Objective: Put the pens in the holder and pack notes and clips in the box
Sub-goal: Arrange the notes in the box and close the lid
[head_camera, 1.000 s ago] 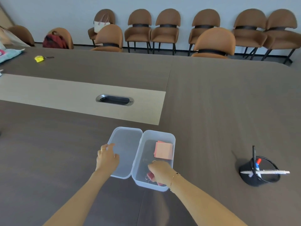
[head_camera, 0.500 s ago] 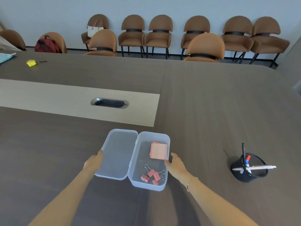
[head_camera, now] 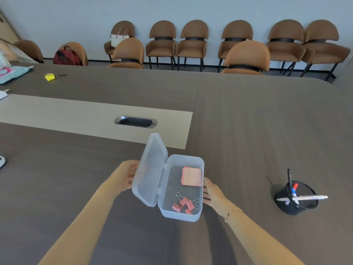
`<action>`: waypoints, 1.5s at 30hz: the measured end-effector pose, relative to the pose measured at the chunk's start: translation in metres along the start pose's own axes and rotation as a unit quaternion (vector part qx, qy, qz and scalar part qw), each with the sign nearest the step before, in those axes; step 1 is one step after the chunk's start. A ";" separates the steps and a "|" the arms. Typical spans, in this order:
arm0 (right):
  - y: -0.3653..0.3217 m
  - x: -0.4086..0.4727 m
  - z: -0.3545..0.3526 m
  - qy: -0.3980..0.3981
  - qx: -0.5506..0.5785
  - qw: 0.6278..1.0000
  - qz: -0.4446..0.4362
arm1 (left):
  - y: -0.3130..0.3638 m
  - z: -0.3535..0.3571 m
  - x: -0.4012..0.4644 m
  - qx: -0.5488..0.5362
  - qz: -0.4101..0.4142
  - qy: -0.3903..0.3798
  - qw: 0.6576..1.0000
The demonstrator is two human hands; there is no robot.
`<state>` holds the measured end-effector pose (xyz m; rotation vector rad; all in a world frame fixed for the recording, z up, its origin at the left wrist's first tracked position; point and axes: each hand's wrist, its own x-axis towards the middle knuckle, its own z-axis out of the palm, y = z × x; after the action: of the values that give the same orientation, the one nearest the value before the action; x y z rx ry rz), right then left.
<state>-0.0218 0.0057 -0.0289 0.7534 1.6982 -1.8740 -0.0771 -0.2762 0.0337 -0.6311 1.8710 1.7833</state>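
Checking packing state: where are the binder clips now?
Head view: binder clips lie in the box's near end, below the pink notes, beside the right hand.

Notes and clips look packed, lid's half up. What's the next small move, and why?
Probably swing the lid on over and press it shut. The left hand holds it raised on its hinge, the right hand steadies the box, the notes and clips lie inside, and the pens sit in the holder.
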 end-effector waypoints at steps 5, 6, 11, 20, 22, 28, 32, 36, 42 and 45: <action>0.000 -0.001 -0.005 -0.005 0.020 1.000 0.012 | -0.020 0.055 0.006 0.106 0.019 -0.032 0.994; -0.001 -0.002 -0.006 -0.010 0.026 1.000 0.014 | -0.024 0.064 0.004 0.126 0.027 -0.039 0.991; -0.002 -0.001 -0.013 -0.006 0.024 1.000 0.006 | -0.046 0.086 0.008 0.168 0.038 -0.043 0.984; 0.013 0.020 -0.013 0.033 -0.112 0.992 -0.042 | -0.057 0.095 0.030 0.198 0.104 -0.037 0.974; 0.014 0.023 -0.015 0.039 -0.116 0.991 -0.044 | -0.060 0.094 0.036 0.212 0.101 -0.027 0.972; 0.014 0.029 -0.014 0.055 -0.117 0.991 -0.041 | -0.068 0.094 0.047 0.246 0.099 -0.001 0.964; 0.013 0.031 -0.015 0.059 -0.118 0.991 -0.026 | -0.065 0.097 0.043 0.247 0.108 0.003 0.963; 0.015 0.032 -0.014 0.057 -0.103 0.993 -0.021 | -0.063 0.099 0.041 0.243 0.111 -0.005 0.964; 0.020 0.038 -0.017 0.047 -0.083 0.995 -0.008 | -0.064 0.099 0.042 0.237 0.114 -0.006 0.965; 0.020 0.034 -0.019 0.030 -0.062 0.998 -0.009 | -0.059 0.102 0.037 0.241 0.115 -0.012 0.964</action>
<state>-0.0313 0.0228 -0.0675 0.7533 1.8459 -1.7560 -0.0667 -0.1775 -0.0398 -0.2166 2.3201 1.3647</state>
